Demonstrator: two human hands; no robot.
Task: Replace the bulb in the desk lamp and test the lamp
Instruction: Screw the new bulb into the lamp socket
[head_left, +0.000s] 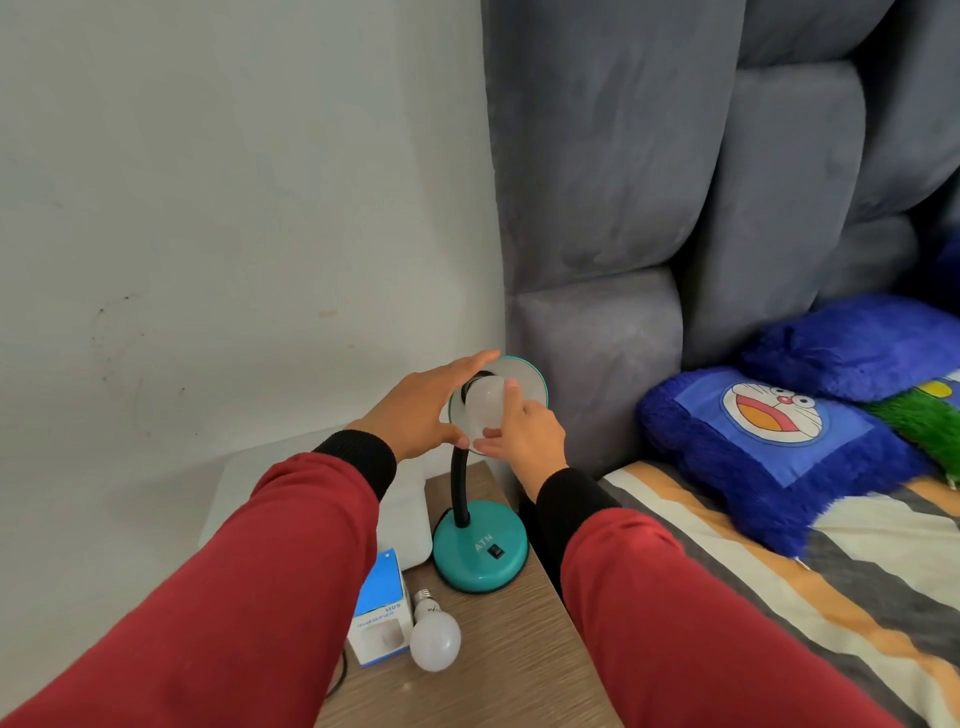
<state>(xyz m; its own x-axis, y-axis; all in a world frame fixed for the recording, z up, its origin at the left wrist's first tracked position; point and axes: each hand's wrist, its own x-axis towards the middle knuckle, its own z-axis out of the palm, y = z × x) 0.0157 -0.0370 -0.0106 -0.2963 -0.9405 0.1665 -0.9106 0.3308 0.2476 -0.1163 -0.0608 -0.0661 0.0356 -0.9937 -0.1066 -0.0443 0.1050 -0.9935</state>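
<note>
Lying nearest on the wooden bedside table (498, 649), a loose bulb (434, 636) touches a small box (376, 613). Beyond, the left hand (421, 410) cups the lamp shade (519, 379); right hand (524, 431) fingers pinch, apparently, the socketed bulb (483, 410).

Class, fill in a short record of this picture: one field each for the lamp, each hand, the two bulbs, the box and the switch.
lamp: teal desk lamp on a wooden table, black neck, shade tipped toward the camera
left hand: left hand cupped on the shade's left rim
right hand: right hand, fingers on the fitted bulb
fitted bulb: white, in the shade, unlit
spare bulb: spare bulb lying on the table, screw cap pointing away
box: blue and white box touching the spare bulb
switch: black switch on the lamp base
</note>
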